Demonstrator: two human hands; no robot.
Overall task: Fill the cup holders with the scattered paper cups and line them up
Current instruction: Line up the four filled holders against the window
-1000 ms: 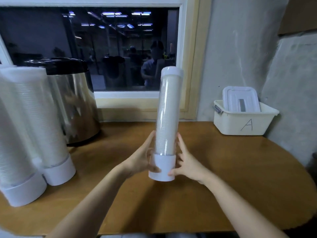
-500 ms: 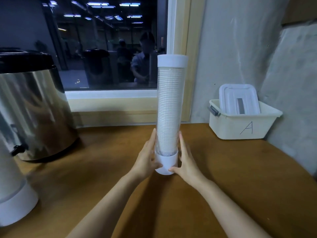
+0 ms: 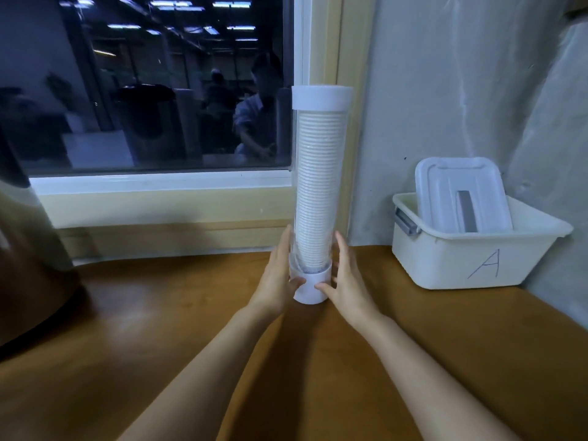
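The brown wooden table (image 3: 159, 313) is smooth and glossy, so a narrow base could slide on it if nudged. The shiny steel urn (image 3: 28, 249) stands at the far left, well apart from the work, and looks like no threat.

The tall clear plastic cup holder with white end caps (image 3: 319, 186) stands upright near the table's back edge, close to the window frame. It is packed nearly to the top with a stack of white paper cups (image 3: 319, 173). Whether its base rests on the wood or hangs just above it, I cannot tell. It is tall, slim and loaded high, so tipping is the main danger. Letting go before it sits flat, or a sideways brush on withdrawal, could topple it toward the cream plastic bin marked A (image 3: 461, 259) nearby on the right.

The left hand (image 3: 276, 278) and right hand (image 3: 346, 278) clasp the cup holder low down, fingers laid along its sides and thumbs wrapped onto the white bottom collar. A grip this low probably gives little control over the top.
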